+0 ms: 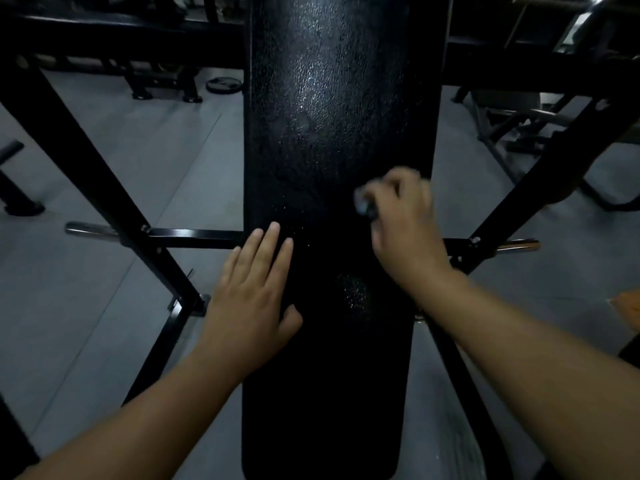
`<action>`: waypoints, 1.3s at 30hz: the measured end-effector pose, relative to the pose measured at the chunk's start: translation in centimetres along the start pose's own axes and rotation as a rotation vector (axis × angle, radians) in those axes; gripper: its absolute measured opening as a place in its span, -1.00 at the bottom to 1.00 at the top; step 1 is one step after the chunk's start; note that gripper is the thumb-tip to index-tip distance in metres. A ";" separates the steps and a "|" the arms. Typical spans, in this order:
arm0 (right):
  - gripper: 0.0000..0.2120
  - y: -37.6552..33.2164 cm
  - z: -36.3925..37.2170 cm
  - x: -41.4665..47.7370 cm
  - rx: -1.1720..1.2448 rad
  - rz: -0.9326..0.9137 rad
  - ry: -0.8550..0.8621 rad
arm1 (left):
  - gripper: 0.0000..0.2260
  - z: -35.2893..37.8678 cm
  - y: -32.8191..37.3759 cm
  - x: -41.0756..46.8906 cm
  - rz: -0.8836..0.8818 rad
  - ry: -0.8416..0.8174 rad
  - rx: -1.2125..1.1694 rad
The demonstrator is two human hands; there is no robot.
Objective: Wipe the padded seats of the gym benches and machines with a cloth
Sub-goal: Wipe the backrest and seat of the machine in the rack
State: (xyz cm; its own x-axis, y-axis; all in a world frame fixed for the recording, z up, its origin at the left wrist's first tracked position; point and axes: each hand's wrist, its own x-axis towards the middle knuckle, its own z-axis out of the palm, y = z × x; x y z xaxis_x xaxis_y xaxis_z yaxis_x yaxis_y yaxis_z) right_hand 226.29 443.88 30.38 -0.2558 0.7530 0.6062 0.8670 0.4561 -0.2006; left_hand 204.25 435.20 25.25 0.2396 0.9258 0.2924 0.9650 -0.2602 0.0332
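One bench pad [329, 133], lengthwise ahead

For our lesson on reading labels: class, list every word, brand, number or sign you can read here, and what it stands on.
None can be read.
The bench pad is plain black.
The weight plate on the floor is too small and dark to show any marking.
The cloth in the right hand is blurred.

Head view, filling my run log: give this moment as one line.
left hand: flat on bench pad | right hand: grips likely cloth, blurred
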 end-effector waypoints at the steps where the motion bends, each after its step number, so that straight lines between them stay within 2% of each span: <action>1: -0.63 -1.3 0.1 1.3 0.027 0.095 0.047 | -0.25 0.1 0.0 -0.2 -0.016 -0.003 -0.010; 2: -0.56 -2.9 0.7 1.4 0.052 0.106 0.033 | -0.24 0.1 -0.1 -0.4 -0.030 -0.006 -0.021; 3: -0.49 -4.3 1.6 0.2 0.051 0.018 -0.046 | -0.24 0.2 -0.2 -0.7 -0.045 -0.009 -0.031; 5: -0.38 -6.0 3.3 -5.0 0.029 -0.299 -0.295 | -0.23 0.1 -0.6 -1.5 -0.073 -0.017 -0.040; 6: -0.40 -5.7 3.6 -7.3 0.017 -0.425 -0.397 | -0.24 0.0 -0.9 -2.0 -0.082 -0.023 -0.036; 7: -0.48 -4.6 3.4 -7.9 0.012 -0.502 -0.429 | -0.25 -0.1 -1.2 -2.4 -0.087 -0.028 -0.035; 8: -0.56 -3.6 3.3 -6.9 0.004 -0.509 -0.370 | -0.25 -0.1 -1.4 -2.6 -0.093 -0.026 -0.040; 9: -0.58 -3.3 3.2 -4.6 -0.020 -0.417 -0.290 | -0.25 -0.1 -1.4 -2.7 -0.107 -0.021 -0.046; 11: -0.52 -4.6 3.4 1.1 -0.056 -0.129 -0.071 | -0.23 0.1 -1.1 -2.5 -0.154 -0.014 -0.077; 12: -0.49 -6.2 3.7 2.8 -0.046 -0.037 0.005 | -0.22 0.1 -0.9 -2.3 -0.188 -0.011 -0.102; 13: -0.47 -7.9 4.4 2.9 -0.039 -0.042 0.044 | -0.21 0.0 -0.7 -2.2 -0.220 -0.007 -0.126; 14: -0.47 -9.0 5.4 1.6 -0.039 -0.126 0.006 | -0.20 -0.1 -0.5 -2.2 -0.244 -0.003 -0.149; 16: -0.47 -9.1 6.4 -3.6 -0.052 -0.403 -0.195 | -0.20 -0.2 -0.6 -2.3 -0.274 -0.013 -0.184; 17: -0.47 -8.2 6.0 -5.5 -0.066 -0.492 -0.278 | -0.20 -0.3 -0.8 -2.5 -0.284 -0.017 -0.191; 18: -0.50 -6.9 5.4 -5.5 -0.070 -0.530 -0.280 | -0.21 -0.3 -0.9 -2.6 -0.289 -0.008 -0.191; 19: -0.53 -5.9 5.1 -4.0 -0.097 -0.499 -0.219 | -0.21 -0.3 -0.9 -2.7 -0.296 0.007 -0.189; 22: -0.51 -7.0 4.6 3.7 -0.149 -0.111 0.017 | -0.22 -0.4 -0.9 -2.9 -0.298 0.005 -0.195; 23: -0.49 -8.4 4.8 4.9 -0.147 -0.068 0.053 | -0.22 -0.5 -1.0 -2.9 -0.302 0.001 -0.186; 24: -0.47 -9.7 5.4 4.5 -0.149 -0.110 0.050 | -0.22 -0.6 -1.1 -3.1 -0.308 -0.013 -0.172; 26: -0.45 -10.4 6.7 0.1 -0.168 -0.340 -0.108 | -0.21 -0.9 -1.5 -3.4 -0.323 -0.025 -0.147; 28: -0.47 -8.5 6.1 -4.8 -0.148 -0.552 -0.290 | -0.20 -1.4 -1.7 -3.6 -0.327 -0.037 -0.145; 29: -0.50 -7.0 5.1 -5.0 -0.144 -0.606 -0.318 | -0.21 -1.6 -1.6 -3.6 -0.320 -0.030 -0.166; 30: -0.54 -5.6 4.5 -3.6 -0.151 -0.600 -0.291 | -0.22 -1.7 -1.5 -3.6 -0.312 -0.004 -0.188; 31: -0.57 -4.9 3.9 -1.2 -0.172 -0.518 -0.222 | -0.23 -1.8 -1.2 -3.5 -0.304 0.021 -0.203; 33: -0.57 -5.3 3.2 4.9 -0.204 -0.222 -0.029 | -0.24 -1.6 -0.6 -3.4 -0.293 0.030 -0.229; 35: -0.46 -8.2 3.8 7.3 -0.172 -0.042 0.036 | -0.24 -1.3 0.0 -3.6 -0.293 0.027 -0.246; 36: -0.39 -9.4 4.6 6.2 -0.146 -0.062 0.020 | -0.23 -1.2 0.2 -3.7 -0.289 0.011 -0.254; 39: -0.40 -9.8 6.3 -3.0 -0.099 -0.402 -0.221 | -0.21 -0.8 -0.1 -4.3 -0.299 -0.014 -0.264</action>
State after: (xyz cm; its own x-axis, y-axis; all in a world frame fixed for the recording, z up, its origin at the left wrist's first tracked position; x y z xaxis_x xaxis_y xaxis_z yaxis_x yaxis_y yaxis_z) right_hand 215.81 440.14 25.66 -0.6553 0.6136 0.4405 0.7144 0.6930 0.0975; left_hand 203.07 431.00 24.73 -0.0450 0.9746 0.2194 0.9323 -0.0380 0.3597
